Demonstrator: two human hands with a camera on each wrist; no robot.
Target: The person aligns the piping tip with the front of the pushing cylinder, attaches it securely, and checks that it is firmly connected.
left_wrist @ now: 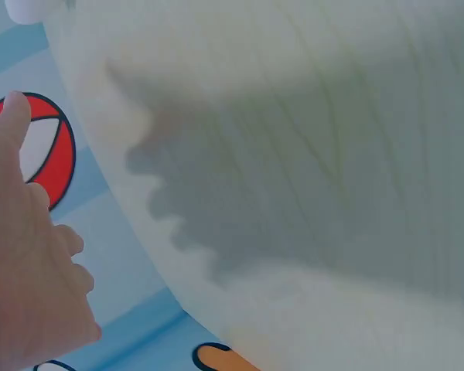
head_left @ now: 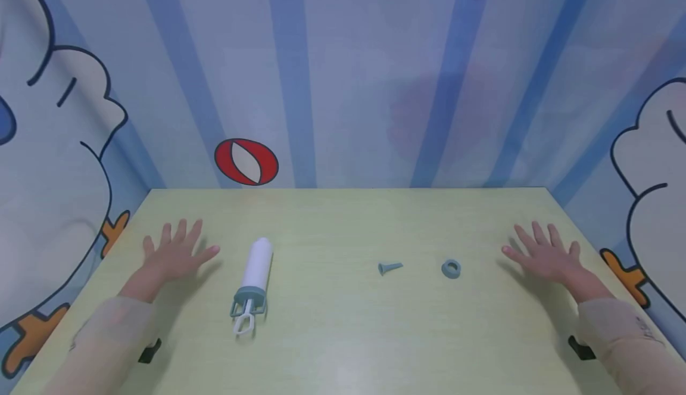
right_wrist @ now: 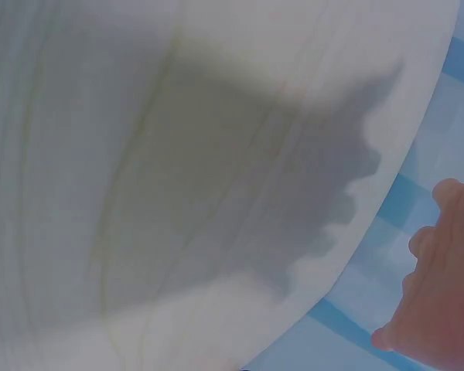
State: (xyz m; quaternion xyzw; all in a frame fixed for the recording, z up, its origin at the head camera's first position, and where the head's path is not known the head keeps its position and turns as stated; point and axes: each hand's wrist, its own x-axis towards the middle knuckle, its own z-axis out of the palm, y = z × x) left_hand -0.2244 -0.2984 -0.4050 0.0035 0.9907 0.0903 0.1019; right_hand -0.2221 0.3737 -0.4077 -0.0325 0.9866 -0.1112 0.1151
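Observation:
My left hand (head_left: pixel 174 256) is held over the left side of the table, fingers spread and nothing in it. Right of it lies a white tube (head_left: pixel 258 264) with a grey-blue collar and a white looped plunger handle, like a large syringe. A small grey-blue nozzle (head_left: pixel 389 268) lies on its side near the middle. Beside that sits a grey-blue ring (head_left: pixel 451 268). Over the right side, my right hand (head_left: pixel 546 259) also has its fingers spread, holding nothing; the ring is the nearest thing to it. Both wrist views show the hands' shadows on the tabletop.
The pale wooden table (head_left: pixel 343 335) ends at a back edge against a blue striped backdrop (head_left: pixel 364 85) with cartoon figures and a printed red-and-white ball (head_left: pixel 246 162). Black pieces (head_left: pixel 150 351) show under both sleeves at the wrists.

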